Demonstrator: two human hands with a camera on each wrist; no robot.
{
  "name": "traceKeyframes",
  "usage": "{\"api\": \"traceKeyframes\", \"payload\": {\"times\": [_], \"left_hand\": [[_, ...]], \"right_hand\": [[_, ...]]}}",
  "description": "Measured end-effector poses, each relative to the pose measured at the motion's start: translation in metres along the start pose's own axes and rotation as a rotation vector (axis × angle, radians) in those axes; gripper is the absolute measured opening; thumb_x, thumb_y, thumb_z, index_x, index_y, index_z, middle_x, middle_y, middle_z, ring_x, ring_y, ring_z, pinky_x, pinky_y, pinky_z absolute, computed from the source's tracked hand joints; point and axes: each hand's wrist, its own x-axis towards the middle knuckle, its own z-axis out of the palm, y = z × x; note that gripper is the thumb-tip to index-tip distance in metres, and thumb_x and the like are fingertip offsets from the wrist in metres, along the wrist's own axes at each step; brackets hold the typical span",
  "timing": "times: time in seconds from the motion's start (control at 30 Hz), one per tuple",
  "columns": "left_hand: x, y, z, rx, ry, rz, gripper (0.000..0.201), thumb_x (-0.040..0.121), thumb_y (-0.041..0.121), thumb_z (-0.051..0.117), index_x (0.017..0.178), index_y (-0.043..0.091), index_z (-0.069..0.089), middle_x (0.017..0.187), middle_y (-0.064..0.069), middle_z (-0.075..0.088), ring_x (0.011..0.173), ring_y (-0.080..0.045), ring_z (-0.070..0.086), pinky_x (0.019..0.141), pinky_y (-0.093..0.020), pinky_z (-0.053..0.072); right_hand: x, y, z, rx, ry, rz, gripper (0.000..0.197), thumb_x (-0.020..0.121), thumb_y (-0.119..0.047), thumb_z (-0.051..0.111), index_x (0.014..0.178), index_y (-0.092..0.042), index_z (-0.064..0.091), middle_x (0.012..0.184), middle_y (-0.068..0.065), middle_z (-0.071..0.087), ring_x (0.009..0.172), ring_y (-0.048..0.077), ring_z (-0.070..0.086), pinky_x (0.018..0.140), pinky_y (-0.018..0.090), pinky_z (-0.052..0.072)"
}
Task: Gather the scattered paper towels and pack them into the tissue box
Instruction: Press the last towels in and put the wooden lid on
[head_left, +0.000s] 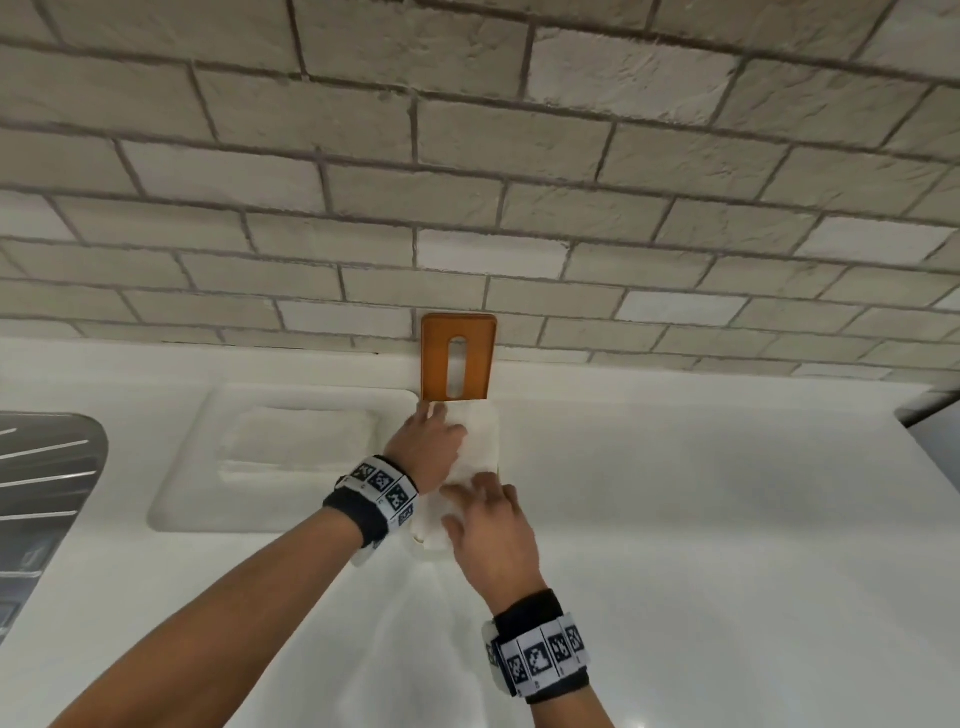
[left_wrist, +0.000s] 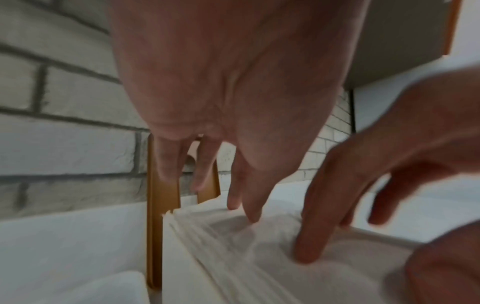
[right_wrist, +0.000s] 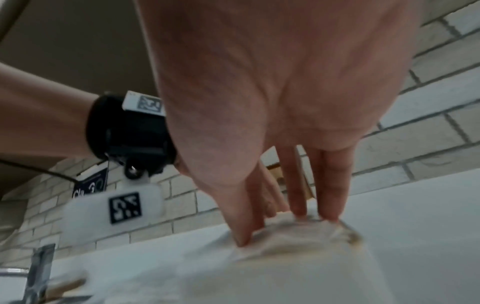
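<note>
A white counter (head_left: 675, 519) runs under a brick wall (head_left: 467, 156). At its centre sits a white box (head_left: 427, 555) packed with paper towels (head_left: 480, 441), its orange lid (head_left: 457, 358) propped against the wall at 12 o'clock. The left hand (head_left: 428, 447) and right hand (head_left: 493, 535), fingers straight, press the stack flat. Packing looks almost finished; the lid is still off.

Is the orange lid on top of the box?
No, the orange lid leans upright against the brick wall behind the tissue box, while both hands press on the paper towels.
</note>
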Motion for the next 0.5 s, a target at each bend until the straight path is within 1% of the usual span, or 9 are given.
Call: {"api": "traceKeyframes", "payload": {"times": [0.07, 0.13, 0.2, 0.23, 0.27, 0.33, 0.4, 0.43, 0.5], "left_hand": [[0.009, -0.002, 0.001, 0.043, -0.010, 0.079, 0.043, 0.106, 0.017, 0.056, 0.149, 0.016, 0.055, 0.171, -0.015, 0.028, 0.158, -0.037, 0.022, 0.129, -0.046, 0.027], [0.017, -0.004, 0.004, -0.045, -0.157, 0.126, 0.061, 0.107, 0.007, 0.053, 0.164, 0.019, 0.035, 0.176, -0.010, 0.018, 0.162, -0.029, 0.019, 0.131, -0.043, 0.023], [0.023, -0.004, 0.006, -0.038, -0.296, 0.149, 0.069, 0.110, 0.006, 0.051, 0.170, 0.019, 0.018, 0.178, -0.012, 0.007, 0.164, -0.031, 0.013, 0.132, -0.045, 0.021], [0.026, -0.003, 0.007, -0.012, -0.328, 0.146, 0.070, 0.110, 0.005, 0.049, 0.170, 0.016, 0.014, 0.178, -0.015, 0.004, 0.164, -0.034, 0.012, 0.131, -0.047, 0.022], [0.028, 0.000, 0.006, 0.021, -0.349, 0.150, 0.072, 0.109, 0.001, 0.048, 0.170, 0.014, 0.012, 0.177, -0.017, 0.002, 0.163, -0.036, 0.012, 0.130, -0.048, 0.023], [0.030, 0.004, 0.006, 0.063, -0.365, 0.155, 0.076, 0.105, -0.008, 0.046, 0.169, 0.011, 0.011, 0.177, -0.019, 0.001, 0.163, -0.040, 0.012, 0.129, -0.050, 0.025], [0.029, 0.004, 0.007, 0.056, -0.319, 0.163, 0.077, 0.102, -0.011, 0.048, 0.168, 0.010, 0.015, 0.175, -0.021, 0.006, 0.161, -0.042, 0.017, 0.127, -0.052, 0.029], [0.026, 0.002, 0.008, 0.025, -0.294, 0.166, 0.075, 0.102, -0.009, 0.049, 0.167, 0.011, 0.018, 0.175, -0.021, 0.009, 0.160, -0.041, 0.020, 0.127, -0.051, 0.030], [0.018, -0.005, 0.009, -0.112, -0.225, 0.160, 0.067, 0.106, -0.002, 0.049, 0.167, 0.014, 0.026, 0.175, -0.016, 0.016, 0.162, -0.035, 0.020, 0.129, -0.045, 0.025]], "right_hand": [[0.004, -0.002, 0.002, 0.001, 0.021, -0.026, 0.039, 0.094, -0.023, 0.071, 0.132, -0.031, 0.070, 0.152, 0.003, 0.054, 0.128, 0.032, 0.060, 0.094, 0.039, 0.061], [0.009, 0.001, 0.005, 0.040, -0.051, -0.036, 0.043, 0.100, -0.016, 0.065, 0.140, -0.031, 0.067, 0.168, -0.001, 0.039, 0.140, 0.027, 0.054, 0.101, 0.037, 0.059], [0.014, 0.002, 0.008, 0.086, -0.180, -0.011, 0.042, 0.107, -0.016, 0.057, 0.146, -0.029, 0.063, 0.175, -0.003, 0.029, 0.140, 0.026, 0.056, 0.110, 0.038, 0.054], [0.019, 0.002, 0.009, 0.086, -0.231, 0.005, 0.039, 0.110, -0.020, 0.055, 0.148, -0.026, 0.062, 0.173, 0.000, 0.034, 0.135, 0.028, 0.060, 0.110, 0.040, 0.054], [0.023, 0.000, 0.008, 0.076, -0.250, 0.028, 0.036, 0.112, -0.028, 0.052, 0.147, -0.022, 0.061, 0.167, 0.002, 0.044, 0.129, 0.028, 0.064, 0.108, 0.041, 0.056], [0.033, -0.007, 0.005, 0.045, -0.253, 0.084, 0.041, 0.113, -0.043, 0.049, 0.138, -0.015, 0.063, 0.143, 0.005, 0.063, 0.120, 0.028, 0.068, 0.101, 0.040, 0.058], [0.038, -0.014, -0.002, -0.024, -0.245, 0.119, 0.041, 0.112, -0.042, 0.052, 0.133, -0.009, 0.062, 0.130, 0.009, 0.063, 0.120, 0.030, 0.066, 0.094, 0.039, 0.056], [0.039, -0.017, -0.006, -0.064, -0.235, 0.103, 0.040, 0.111, -0.039, 0.054, 0.135, -0.007, 0.060, 0.129, 0.011, 0.062, 0.120, 0.031, 0.064, 0.092, 0.041, 0.055], [0.035, -0.021, -0.013, -0.121, -0.230, 0.066, 0.036, 0.112, -0.031, 0.052, 0.137, -0.007, 0.060, 0.132, 0.014, 0.061, 0.121, 0.034, 0.063, 0.090, 0.042, 0.053]]}}
